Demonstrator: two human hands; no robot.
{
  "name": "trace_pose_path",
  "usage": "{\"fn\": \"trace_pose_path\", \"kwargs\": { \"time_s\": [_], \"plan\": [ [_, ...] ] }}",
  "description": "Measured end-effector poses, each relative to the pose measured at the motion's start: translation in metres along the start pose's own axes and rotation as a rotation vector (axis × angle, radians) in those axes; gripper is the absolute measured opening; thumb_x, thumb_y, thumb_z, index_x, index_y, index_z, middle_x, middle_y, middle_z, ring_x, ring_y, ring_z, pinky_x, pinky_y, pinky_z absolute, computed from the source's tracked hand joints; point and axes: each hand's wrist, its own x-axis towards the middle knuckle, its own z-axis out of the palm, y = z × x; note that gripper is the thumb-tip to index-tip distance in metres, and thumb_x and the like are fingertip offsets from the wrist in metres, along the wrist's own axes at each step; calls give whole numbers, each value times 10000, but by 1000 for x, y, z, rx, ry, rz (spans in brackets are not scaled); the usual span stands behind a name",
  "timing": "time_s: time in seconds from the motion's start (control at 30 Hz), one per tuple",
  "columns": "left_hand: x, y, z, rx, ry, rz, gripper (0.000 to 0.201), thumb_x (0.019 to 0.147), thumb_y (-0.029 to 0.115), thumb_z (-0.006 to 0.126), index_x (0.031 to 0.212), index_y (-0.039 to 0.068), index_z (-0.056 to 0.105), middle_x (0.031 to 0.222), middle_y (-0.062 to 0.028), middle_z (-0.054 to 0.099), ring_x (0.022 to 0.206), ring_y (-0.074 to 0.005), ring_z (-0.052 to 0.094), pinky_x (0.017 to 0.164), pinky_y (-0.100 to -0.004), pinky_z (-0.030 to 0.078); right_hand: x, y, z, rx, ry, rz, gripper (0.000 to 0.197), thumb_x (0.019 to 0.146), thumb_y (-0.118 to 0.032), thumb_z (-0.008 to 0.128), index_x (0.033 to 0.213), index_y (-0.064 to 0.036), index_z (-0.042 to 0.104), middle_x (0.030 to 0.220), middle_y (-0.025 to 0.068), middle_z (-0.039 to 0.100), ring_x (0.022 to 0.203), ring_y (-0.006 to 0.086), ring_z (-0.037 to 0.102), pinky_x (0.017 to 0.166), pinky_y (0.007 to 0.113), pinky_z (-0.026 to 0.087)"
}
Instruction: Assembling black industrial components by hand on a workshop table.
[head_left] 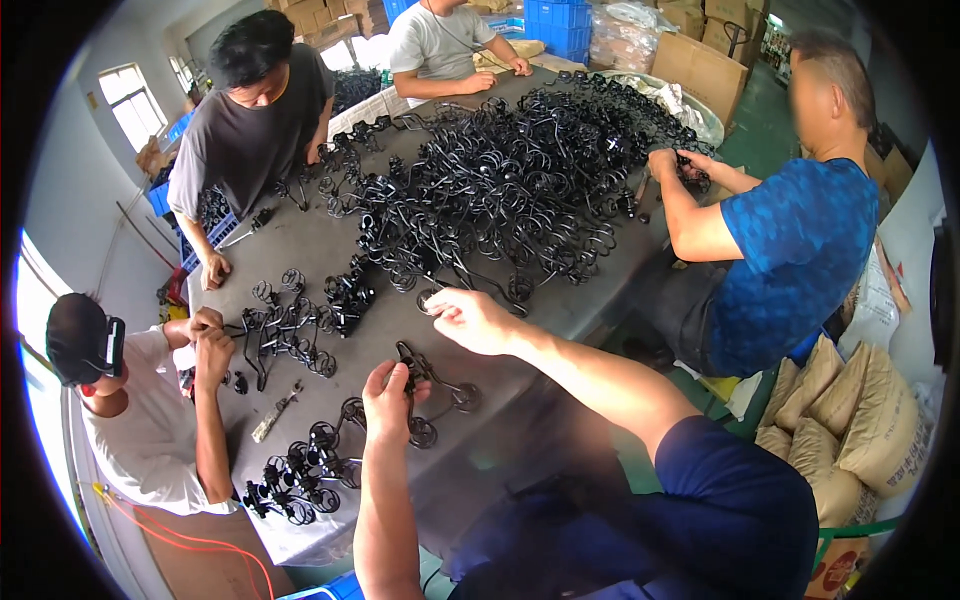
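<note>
Grasping a black coiled piece (416, 361), the left hand (388, 402) hangs over the desk (312, 238) in the head view. The right hand (472, 320), fingers bent together, is nearer the tangled black heap (500, 185), which lies just beyond; whether that hand grips anything, I cannot tell.

Black coiled parts (490, 190) on grey table (393, 325)

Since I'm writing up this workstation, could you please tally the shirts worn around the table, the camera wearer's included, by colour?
Pale: 2 (far-side shirt, left-side shirt)
Dark grey shirt: 1
Patterned blue shirt: 1
Navy shirt: 1
Total: 5
</note>
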Motion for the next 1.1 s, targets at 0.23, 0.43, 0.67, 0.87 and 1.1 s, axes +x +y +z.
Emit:
{"fn": "trace_pose_path", "kwargs": {
  "time_s": [0.23, 0.43, 0.67, 0.87, 1.1],
  "plan": [
    [5, -2, 4, -27, -38, 15, 431, 948, 151, 587, 1277, -86, 442, 1018, -201, 637, 718, -256, 682, 629, -336, 576, -43, 16, -25, -173, 104, 92, 258, 918, -33, 578, 1174, -2, 591, 1020, 114, 686, 894, 141, 657, 794, 267, 530],
    [2, -1, 0, -8, -4, 13, 501, 948, 172, 596, 1315, -103, 393, 999, -199, 639, 726, -238, 673, 637, -328, 578, -44, 17, -12, -360, 76, -63, 328, 850, -19, 595, 1177, -7, 578, 1057, 196, 654, 903, 311, 665, 785, 362, 540],
    [0, 2, 5, -16, -14, 19, 497, 950, 174, 594, 1316, -98, 397, 992, -189, 642, 719, -229, 673, 629, -319, 574, -36, 26, 9, -812, 18, -112, 486, 810, -103, 654, 1246, 59, 511, 1215, 270, 572, 1137, 405, 550, 970, 438, 468],
    [1, -6, -3, -18, -1, 28, 417, 944, 159, 598, 1256, -78, 458, 947, -149, 635, 689, -237, 678, 604, -327, 572, -18, 39, 32, -837, 9, -275, 92, 818, -68, 539, 867, -17, 598, 907, 155, 601, 882, 323, 565, 792, 431, 478],
    [2, -5, 0, -19, -19, 23, 453, 952, 167, 590, 1296, -76, 422, 958, -144, 630, 682, -233, 674, 583, -319, 568, -20, 37, 24, -852, -85, -316, 186, 827, -67, 528, 991, 3, 579, 977, 182, 593, 957, 329, 580, 843, 416, 495]
  ]
}}
